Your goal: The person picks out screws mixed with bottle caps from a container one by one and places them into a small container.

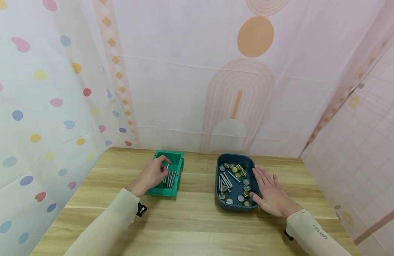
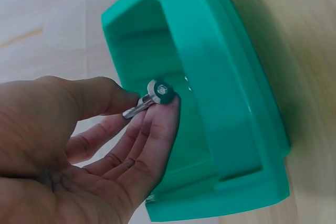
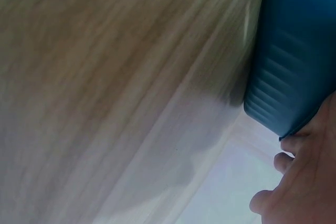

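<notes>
My left hand point(image 1: 153, 173) is over the green bin point(image 1: 163, 192) and pinches a silver bolt point(image 2: 160, 91) between thumb and fingers. In the left wrist view, the bolt's round head with its socket faces the camera. Several more bolts point(image 1: 172, 179) lie together inside the bin, below the fingers. On the right stands a dark blue tub point(image 1: 237, 208) containing loose bolts point(image 1: 225, 180) and bottle caps point(image 1: 246, 182), some gold and some silver. Along the tub's right rim rests my right hand point(image 1: 273, 195), its fingers extended.
Both containers stand on a wood-grain table point(image 1: 197, 227), with a strip of tabletop between them. A patterned curtain point(image 1: 171, 89) hangs behind the table's far edge, and more printed cloth encloses the left and right sides.
</notes>
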A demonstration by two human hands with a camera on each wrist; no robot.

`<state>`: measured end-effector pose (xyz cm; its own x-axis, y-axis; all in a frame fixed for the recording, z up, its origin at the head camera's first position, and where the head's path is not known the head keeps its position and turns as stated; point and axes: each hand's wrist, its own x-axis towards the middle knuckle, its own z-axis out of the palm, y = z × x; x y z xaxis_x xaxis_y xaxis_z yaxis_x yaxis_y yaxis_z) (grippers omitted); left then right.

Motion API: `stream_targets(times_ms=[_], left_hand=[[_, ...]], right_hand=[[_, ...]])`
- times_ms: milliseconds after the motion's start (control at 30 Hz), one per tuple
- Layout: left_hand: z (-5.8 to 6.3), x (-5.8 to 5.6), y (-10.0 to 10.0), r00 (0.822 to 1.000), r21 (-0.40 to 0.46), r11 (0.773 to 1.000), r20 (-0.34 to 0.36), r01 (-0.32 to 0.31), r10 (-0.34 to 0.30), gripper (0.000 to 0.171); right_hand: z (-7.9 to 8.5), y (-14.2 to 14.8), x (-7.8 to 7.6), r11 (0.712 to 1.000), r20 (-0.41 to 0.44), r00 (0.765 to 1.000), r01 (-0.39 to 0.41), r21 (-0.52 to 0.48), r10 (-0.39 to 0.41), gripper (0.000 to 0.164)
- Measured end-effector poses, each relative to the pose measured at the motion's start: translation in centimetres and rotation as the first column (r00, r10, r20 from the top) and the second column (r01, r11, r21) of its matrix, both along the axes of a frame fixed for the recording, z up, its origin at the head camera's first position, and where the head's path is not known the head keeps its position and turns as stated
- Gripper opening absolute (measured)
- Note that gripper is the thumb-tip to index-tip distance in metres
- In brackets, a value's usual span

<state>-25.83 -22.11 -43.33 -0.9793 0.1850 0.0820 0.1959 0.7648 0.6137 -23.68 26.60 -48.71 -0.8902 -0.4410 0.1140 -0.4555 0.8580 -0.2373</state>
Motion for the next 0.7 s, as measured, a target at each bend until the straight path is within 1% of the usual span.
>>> stream_targets(times_ms=[100, 233, 367, 467, 567, 700], left_hand=[[-0.1, -0.2, 0.0, 1.000, -0.034, 0.999, 0.007, -0.016, 0.016, 0.036], [-0.1, -0.6, 0.1, 0.999, -0.099, 0.994, -0.010, -0.043, 0.042, 0.034], [-0.2, -1.1, 0.2, 0.997, -0.183, 0.981, -0.053, -0.059, 0.050, 0.031], [-0.6, -1.4, 0.4, 0.996, -0.244, 0.968, -0.071, -0.067, 0.051, 0.029], [-0.8, -1.5, 0.6, 0.996, -0.283, 0.957, -0.069, -0.069, 0.051, 0.027], [-1.0, -1.6, 0.9, 0.997, -0.303, 0.951, -0.049, -0.066, 0.054, 0.026]], right_hand=[[0.0, -0.1, 0.0, 1.000, -0.001, 1.000, 0.000, 0.002, 0.000, 0.091], [0.0, -0.2, -0.1, 1.000, -0.006, 1.000, 0.000, 0.002, 0.000, 0.091], [0.1, -0.3, -0.1, 1.000, -0.005, 1.000, -0.002, 0.009, 0.002, 0.092], [0.2, -0.3, -0.1, 1.000, 0.000, 1.000, -0.004, 0.010, 0.004, 0.092], [0.3, -0.3, -0.1, 1.000, 0.004, 1.000, -0.005, 0.008, 0.005, 0.092], [0.3, -0.3, -0.1, 1.000, 0.007, 1.000, -0.002, 0.005, 0.002, 0.092]])
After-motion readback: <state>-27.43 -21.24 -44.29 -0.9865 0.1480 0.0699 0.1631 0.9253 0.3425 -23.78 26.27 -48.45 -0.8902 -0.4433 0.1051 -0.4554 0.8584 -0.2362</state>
